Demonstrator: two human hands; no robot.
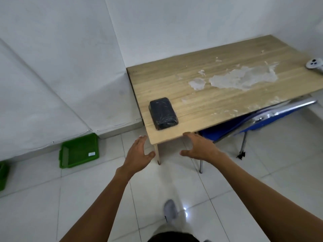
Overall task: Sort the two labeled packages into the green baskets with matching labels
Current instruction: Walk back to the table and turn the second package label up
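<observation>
A black plastic-wrapped package [163,113] lies on the near left corner of the wooden table [218,81]. No label shows on its upper side. Both my hands are stretched out in front of that corner, below the table's edge, palms facing each other. My left hand [139,152] is open with fingers apart and holds nothing. My right hand [199,147] is open too, its fingertips near the table's front edge. A green basket [79,151] with a small white label stands on the floor by the wall, to the left. Part of another green basket [3,175] shows at the frame's left edge.
White patches mark the table top. A white controller [314,64] lies at the table's far right edge. A blue chair [258,119] is tucked under the table. The floor is white tile; my grey shoe [170,211] is below my arms.
</observation>
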